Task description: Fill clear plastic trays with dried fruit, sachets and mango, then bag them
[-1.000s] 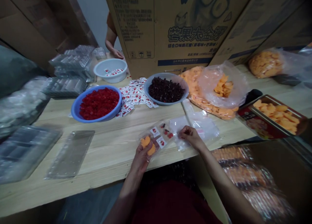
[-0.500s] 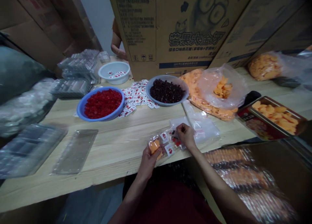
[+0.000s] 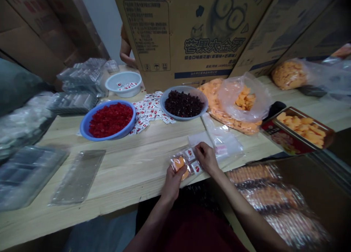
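My left hand [image 3: 174, 179] grips the near left end of a clear plastic candy tray [image 3: 189, 163], thumb on top. Two orange candies [image 3: 179, 163] lie in its left compartments. Beside them, in the middle compartments, are two white sachets [image 3: 196, 167] with red print. My right hand [image 3: 206, 157] is closed over the tray's right end with its fingertips pinched together. It hides that end, and whatever the fingers pinch cannot be made out. Just beyond the right hand lie flat clear plastic bags [image 3: 229, 144].
A blue bowl of red candies [image 3: 111, 120], a bowl of dark candies [image 3: 183, 104], loose sachets [image 3: 149, 111] and a pale bowl [image 3: 123, 84] stand behind. Orange candies fill a bag [image 3: 244, 98] and box [image 3: 301, 129]. Empty trays [image 3: 78, 177] lie left; packed trays [image 3: 263, 190] sit lower right. Cartons [image 3: 189, 36] block the back.
My view has shifted slightly. The right hand has come down over the tray's right end, covering the red and dark candies seen there before. The left hand keeps its hold.
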Demonstrator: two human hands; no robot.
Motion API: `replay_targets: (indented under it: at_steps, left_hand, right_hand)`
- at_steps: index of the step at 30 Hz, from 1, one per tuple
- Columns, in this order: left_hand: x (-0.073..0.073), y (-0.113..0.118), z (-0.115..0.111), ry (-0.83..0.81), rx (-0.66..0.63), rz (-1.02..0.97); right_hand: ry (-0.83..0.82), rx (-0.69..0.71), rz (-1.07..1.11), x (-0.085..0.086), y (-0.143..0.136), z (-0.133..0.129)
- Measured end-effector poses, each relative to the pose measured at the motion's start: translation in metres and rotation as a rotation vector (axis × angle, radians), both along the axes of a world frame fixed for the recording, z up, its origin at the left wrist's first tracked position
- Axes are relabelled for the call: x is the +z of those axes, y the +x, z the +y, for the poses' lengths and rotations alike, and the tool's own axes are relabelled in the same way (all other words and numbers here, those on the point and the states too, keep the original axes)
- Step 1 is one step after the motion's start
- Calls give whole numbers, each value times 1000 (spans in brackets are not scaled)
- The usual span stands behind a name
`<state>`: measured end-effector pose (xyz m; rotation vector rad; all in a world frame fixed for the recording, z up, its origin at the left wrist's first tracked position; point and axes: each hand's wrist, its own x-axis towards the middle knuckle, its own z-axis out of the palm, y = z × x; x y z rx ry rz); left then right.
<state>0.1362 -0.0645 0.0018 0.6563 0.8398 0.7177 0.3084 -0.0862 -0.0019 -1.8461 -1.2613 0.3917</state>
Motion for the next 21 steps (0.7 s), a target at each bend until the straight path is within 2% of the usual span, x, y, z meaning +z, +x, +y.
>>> replay_targets:
  at_steps: [3,6,9,11,14,21]
  left_hand:
    - [-3,9,-2,-107,29,-51]
    - [-5,15,-4,-172,45,-57]
    - [-5,16,-6,-178,56,-73]
    - [-3,16,-9,-196,59,-79]
    - [1,23,-16,-223,70,-76]
    - [10,46,-23,-60,89,-82]
  right_hand:
    - [-17,47,-20,-1,2,-7]
    - [-58,36,-174,-2,9,-25]
    - [-134,-49,-351,-6,20,-53]
    - [-171,-128,-391,-8,25,-71]
    - [-178,-194,-359,-8,20,-89]
    - [-20,-66,-195,9,-20,-83]
